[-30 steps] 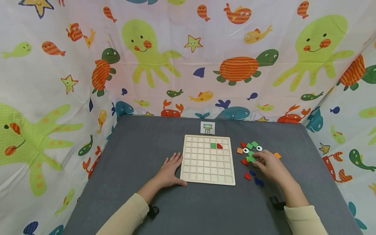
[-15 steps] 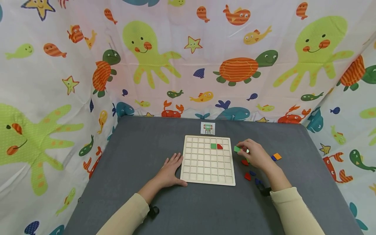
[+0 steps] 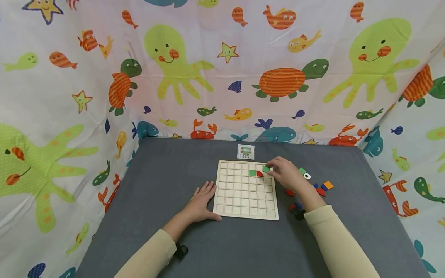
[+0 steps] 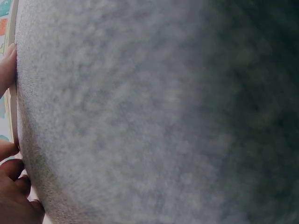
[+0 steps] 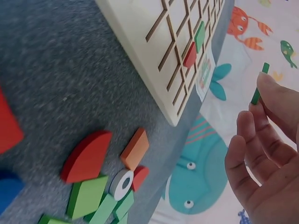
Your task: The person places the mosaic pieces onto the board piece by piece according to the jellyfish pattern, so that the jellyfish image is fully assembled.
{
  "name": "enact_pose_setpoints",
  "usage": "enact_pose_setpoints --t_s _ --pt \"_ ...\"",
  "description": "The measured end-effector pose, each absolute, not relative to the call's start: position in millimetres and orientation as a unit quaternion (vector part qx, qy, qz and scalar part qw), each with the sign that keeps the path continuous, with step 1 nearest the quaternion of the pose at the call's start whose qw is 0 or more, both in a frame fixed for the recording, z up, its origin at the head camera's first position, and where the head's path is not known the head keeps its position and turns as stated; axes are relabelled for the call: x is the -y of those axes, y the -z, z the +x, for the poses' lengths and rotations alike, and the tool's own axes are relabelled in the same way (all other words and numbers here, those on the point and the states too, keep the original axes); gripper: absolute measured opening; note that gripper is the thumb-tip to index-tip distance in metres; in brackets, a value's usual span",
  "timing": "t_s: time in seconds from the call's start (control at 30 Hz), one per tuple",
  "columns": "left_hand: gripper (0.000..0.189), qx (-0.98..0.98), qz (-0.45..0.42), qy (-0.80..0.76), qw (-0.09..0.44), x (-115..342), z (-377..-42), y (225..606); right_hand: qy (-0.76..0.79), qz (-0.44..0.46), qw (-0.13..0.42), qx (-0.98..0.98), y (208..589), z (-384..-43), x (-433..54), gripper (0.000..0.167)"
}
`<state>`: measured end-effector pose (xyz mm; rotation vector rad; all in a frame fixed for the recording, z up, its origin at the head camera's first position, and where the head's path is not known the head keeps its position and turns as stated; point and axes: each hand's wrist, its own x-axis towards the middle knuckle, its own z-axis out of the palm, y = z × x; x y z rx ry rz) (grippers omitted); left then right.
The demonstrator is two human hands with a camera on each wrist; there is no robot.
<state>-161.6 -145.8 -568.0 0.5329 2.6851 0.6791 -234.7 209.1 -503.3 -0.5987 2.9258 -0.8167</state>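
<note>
My right hand (image 3: pixel 286 175) pinches a green square tile (image 3: pixel 265 169) between thumb and fingers, over the upper right of the wooden grid board (image 3: pixel 240 210). In the right wrist view this tile (image 5: pixel 260 84) is seen edge-on, raised above the table. A green square (image 3: pixel 252 173) and a red quarter-circle tile (image 3: pixel 259 173) sit side by side in cells of the board. My left hand (image 3: pixel 199 204) lies at the board's left edge, fingers spread and fingertips touching it. Only parts of the left fingers (image 4: pixel 9 70) show in the left wrist view.
Right of the board lie loose tiles: an orange square (image 3: pixel 328 185), a white ring (image 3: pixel 307 176), a red quarter-circle (image 5: pixel 86 156), plus green and blue pieces. Behind the board is a small printed card (image 3: pixel 245 151). A sea-animal curtain (image 3: pixel 222 112) surrounds the grey table (image 3: pixel 167 173).
My right hand has picked up a green square from the loose tiles and carried it left to above the board's upper right. The left hand has stayed in place.
</note>
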Motion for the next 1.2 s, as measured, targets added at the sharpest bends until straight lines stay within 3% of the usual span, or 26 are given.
enact_pose_setpoints --t_s 1.2 --pt "0.125 -0.939 0.186 -0.242 0.157 144.7 -161.8 569.7 0.222 -0.218 0.093 -0.946 539.1 -270.8 -146.2 0.027"
